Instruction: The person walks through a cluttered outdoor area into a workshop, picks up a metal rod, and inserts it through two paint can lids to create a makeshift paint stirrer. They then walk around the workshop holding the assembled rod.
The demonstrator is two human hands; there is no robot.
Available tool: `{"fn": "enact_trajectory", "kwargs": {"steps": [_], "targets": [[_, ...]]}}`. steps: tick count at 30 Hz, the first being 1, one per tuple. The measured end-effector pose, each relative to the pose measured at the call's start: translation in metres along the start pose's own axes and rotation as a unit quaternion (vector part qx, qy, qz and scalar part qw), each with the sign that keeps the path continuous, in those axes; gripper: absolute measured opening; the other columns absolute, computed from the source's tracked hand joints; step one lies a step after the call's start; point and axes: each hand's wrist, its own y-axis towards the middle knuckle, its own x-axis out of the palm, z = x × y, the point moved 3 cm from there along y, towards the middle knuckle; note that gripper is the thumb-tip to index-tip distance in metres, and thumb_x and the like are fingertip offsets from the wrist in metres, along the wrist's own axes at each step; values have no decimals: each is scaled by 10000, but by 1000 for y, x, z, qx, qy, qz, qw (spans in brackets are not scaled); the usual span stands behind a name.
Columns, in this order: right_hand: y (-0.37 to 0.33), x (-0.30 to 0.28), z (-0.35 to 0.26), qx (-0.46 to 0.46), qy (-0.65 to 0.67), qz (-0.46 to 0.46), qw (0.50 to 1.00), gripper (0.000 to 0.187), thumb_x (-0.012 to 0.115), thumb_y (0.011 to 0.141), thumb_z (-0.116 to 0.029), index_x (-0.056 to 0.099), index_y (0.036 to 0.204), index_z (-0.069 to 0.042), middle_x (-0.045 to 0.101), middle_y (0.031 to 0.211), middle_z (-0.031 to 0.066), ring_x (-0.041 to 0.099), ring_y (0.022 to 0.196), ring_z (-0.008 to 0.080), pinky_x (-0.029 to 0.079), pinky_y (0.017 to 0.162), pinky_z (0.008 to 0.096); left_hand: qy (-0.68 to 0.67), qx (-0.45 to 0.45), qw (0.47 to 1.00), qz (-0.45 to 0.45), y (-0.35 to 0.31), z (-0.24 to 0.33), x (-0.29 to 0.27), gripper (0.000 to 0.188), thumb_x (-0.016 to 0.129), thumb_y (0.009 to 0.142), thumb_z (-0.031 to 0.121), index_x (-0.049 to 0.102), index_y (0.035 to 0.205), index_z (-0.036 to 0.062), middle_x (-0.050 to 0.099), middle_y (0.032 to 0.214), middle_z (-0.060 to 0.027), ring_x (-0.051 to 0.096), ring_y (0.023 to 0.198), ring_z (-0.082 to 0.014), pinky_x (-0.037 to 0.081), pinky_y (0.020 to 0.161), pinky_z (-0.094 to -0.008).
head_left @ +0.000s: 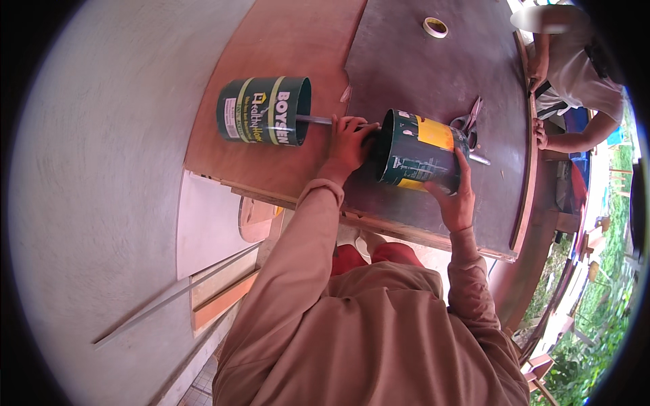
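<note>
Left can: dark green, lying on its side point(261, 111) on the left part of the tabletop point(399, 68); long axis roughly left-right, mouth facing right.
Right can: dark green with yellow patches point(416, 149), near the person's edge of the tabletop; long axis left-right, tipped slightly down to the right in view, mouth facing left, toward the left can.
Rod: thin grey metal point(315, 120), running left-right from the left can's mouth toward the right can's mouth.
Left hand: fingers closed around the rod point(349, 145), just beside the right can's mouth.
Right hand: grasping the right can's right end point(457, 199), thumb on the near side.
Metal end: sticks out past the right can point(480, 160); can't tell if same rod.
Scissors: just beyond the right can point(467, 124), blades pointing away.
Tape roll: far side, lying flat point(435, 28).
</note>
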Motion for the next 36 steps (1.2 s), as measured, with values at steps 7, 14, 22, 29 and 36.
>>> {"fn": "enact_trajectory", "kwargs": {"steps": [7, 14, 22, 29, 36], "targets": [[-12, 9, -4, 9, -32, 35, 999, 967, 934, 807, -196, 436, 1636, -187, 676, 1422, 188, 688, 1267, 323, 549, 1060, 425, 18, -31, 998, 47, -2, 1, 14, 215, 787, 905, 319, 813, 1118, 308, 670, 1178, 53, 520, 1251, -302, 199, 1254, -664], [-16, 11, -1, -12, -53, 78, 995, 979, 940, 797, -223, 445, 1642, -203, 678, 1372, 184, 704, 1196, 349, 556, 1029, 434, 45, -43, 996, 68, 5, 1, 25, 130, 762, 916, 356, 805, 1034, 322, 689, 1122, 63, 543, 1222, -309, 234, 1206, -681], [-19, 10, 9, -20, -18, 82, 996, 1017, 953, 757, -185, 449, 1639, -235, 668, 1297, 203, 698, 1133, 400, 578, 971, 457, 83, -32, 995, 50, 5, -7, 31, 218, 763, 834, 190, 784, 1046, 234, 714, 1147, 48, 590, 1159, -299, 365, 1122, -497], [-31, 5, 29, 15, 128, 122, 984, 1142, 942, 780, -180, 251, 1689, -143, 580, 1505, 208, 604, 1370, 396, 497, 1141, 442, 149, -24, 988, 24, 1, -60, 67, 201, 747, 852, 209, 770, 1051, 199, 715, 1164, 23, 606, 1166, -268, 387, 1097, -439], [-34, -31, 107, 131, 197, 144, 961, 534, 767, 893, -77, 619, 1406, -59, 665, 1224, 171, 716, 1115, 307, 580, 985, 400, 199, -42, 979, 7, -20, -76, 51, 209, 742, 862, 213, 770, 1069, 197, 713, 1174, 19, 605, 1176, -270, 387, 1102, -440]]}}
